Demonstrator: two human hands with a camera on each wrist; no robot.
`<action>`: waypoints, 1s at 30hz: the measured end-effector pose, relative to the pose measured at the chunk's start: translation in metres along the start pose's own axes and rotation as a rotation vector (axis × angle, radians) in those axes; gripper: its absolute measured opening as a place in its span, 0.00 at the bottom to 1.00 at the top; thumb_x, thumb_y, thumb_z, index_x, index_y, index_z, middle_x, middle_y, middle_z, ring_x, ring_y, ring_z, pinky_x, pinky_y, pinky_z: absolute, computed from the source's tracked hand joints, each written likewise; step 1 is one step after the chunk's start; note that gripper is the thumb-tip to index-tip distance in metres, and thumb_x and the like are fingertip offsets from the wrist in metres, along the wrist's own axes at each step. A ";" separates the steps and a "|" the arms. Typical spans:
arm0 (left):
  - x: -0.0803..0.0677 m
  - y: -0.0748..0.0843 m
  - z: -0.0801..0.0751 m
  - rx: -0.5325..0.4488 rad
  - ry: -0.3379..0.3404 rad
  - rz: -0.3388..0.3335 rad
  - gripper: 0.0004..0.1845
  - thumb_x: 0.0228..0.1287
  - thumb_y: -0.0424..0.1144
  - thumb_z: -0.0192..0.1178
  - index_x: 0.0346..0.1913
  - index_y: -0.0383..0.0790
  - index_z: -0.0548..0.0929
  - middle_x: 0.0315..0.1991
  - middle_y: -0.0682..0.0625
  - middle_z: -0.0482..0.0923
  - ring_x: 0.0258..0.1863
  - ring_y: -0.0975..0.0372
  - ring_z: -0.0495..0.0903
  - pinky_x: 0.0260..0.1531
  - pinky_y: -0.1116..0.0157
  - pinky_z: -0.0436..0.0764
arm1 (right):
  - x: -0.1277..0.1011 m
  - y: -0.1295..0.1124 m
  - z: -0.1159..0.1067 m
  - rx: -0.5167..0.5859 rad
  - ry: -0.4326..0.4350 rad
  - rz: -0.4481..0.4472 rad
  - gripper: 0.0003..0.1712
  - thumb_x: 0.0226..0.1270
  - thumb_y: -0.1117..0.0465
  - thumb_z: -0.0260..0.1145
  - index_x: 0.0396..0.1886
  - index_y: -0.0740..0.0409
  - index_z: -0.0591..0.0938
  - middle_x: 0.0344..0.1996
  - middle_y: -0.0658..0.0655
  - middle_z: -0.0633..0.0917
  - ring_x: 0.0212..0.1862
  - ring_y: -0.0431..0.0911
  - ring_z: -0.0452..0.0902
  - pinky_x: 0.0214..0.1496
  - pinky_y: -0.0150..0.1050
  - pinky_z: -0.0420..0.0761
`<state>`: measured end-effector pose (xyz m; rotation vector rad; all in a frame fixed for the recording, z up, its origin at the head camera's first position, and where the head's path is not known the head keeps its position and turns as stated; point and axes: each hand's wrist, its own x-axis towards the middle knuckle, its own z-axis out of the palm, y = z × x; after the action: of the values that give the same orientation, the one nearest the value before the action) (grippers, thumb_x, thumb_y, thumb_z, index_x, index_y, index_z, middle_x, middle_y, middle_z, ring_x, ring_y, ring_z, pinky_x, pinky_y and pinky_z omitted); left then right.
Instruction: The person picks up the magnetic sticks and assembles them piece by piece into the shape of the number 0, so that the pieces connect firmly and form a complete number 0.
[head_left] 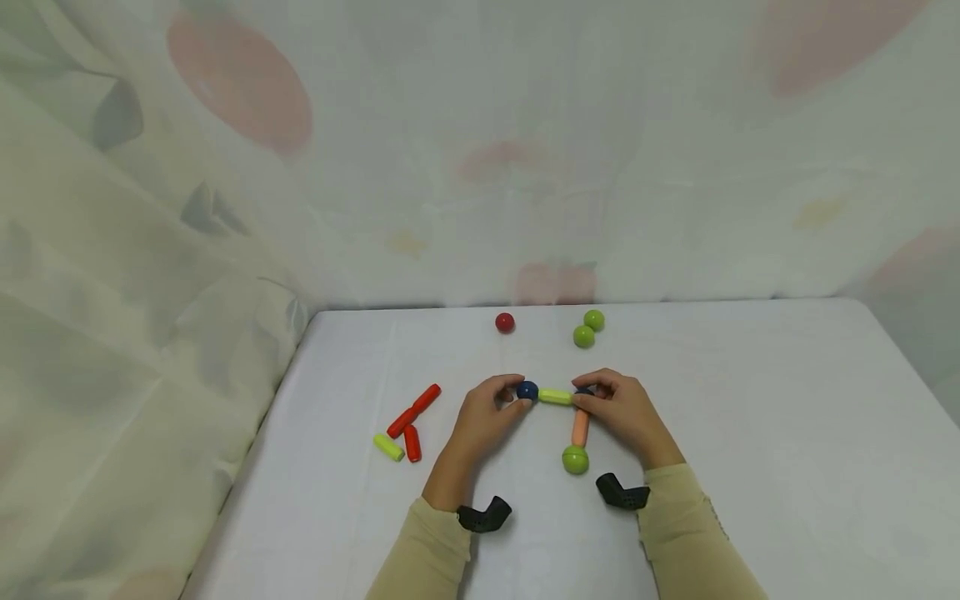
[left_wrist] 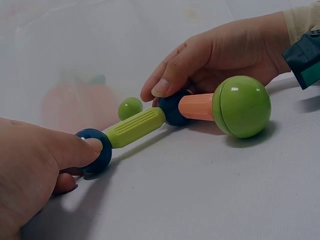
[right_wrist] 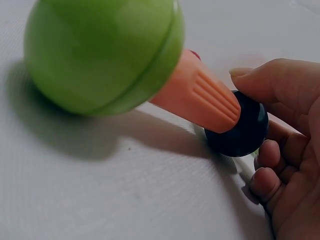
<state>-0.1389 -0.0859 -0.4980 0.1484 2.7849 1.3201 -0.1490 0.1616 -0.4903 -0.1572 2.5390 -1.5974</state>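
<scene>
My left hand (head_left: pixel 482 417) pinches a dark blue ball (head_left: pixel 527 390) between thumb and fingers. From that ball a yellow-green rod (head_left: pixel 556 397) runs to a second dark blue ball (left_wrist: pixel 173 107), which my right hand (head_left: pixel 621 410) grips with thumb and fingertips. An orange rod (head_left: pixel 580 428) joins this second ball and points toward me, ending in a large green ball (head_left: pixel 575 460). Together they make an L-shaped piece low over the white table. In the right wrist view the large green ball (right_wrist: pixel 102 55) sits close to the camera, and fingers partly hide the blue ball.
Left of the hands lie several red rods (head_left: pixel 412 443) and a loose yellow-green rod (head_left: pixel 388 447). Near the table's (head_left: pixel 787 417) back edge are a red ball (head_left: pixel 505 322) and two green balls (head_left: pixel 583 336). A patterned cloth (head_left: pixel 450 167) hangs behind.
</scene>
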 end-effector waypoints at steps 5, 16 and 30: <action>0.000 0.001 0.001 0.002 -0.005 0.009 0.21 0.63 0.51 0.66 0.59 0.59 0.80 0.41 0.60 0.79 0.41 0.64 0.75 0.39 0.65 0.75 | -0.001 0.002 0.000 0.001 0.004 0.003 0.14 0.60 0.51 0.73 0.45 0.47 0.87 0.27 0.53 0.77 0.30 0.49 0.70 0.30 0.36 0.70; 0.001 0.003 0.001 0.009 -0.003 0.003 0.21 0.63 0.51 0.66 0.59 0.59 0.80 0.42 0.60 0.79 0.42 0.64 0.75 0.40 0.65 0.75 | -0.001 0.000 -0.002 0.009 0.007 -0.002 0.14 0.60 0.52 0.73 0.45 0.48 0.87 0.27 0.54 0.77 0.30 0.48 0.69 0.30 0.36 0.70; 0.001 0.003 0.001 0.017 0.001 0.015 0.20 0.64 0.50 0.66 0.59 0.58 0.80 0.41 0.59 0.79 0.41 0.64 0.75 0.39 0.66 0.74 | -0.001 0.000 -0.002 0.017 0.003 0.011 0.13 0.60 0.53 0.73 0.45 0.48 0.87 0.27 0.54 0.77 0.30 0.48 0.70 0.30 0.36 0.70</action>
<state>-0.1398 -0.0832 -0.4958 0.1693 2.8024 1.2999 -0.1488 0.1635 -0.4892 -0.1387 2.5228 -1.6159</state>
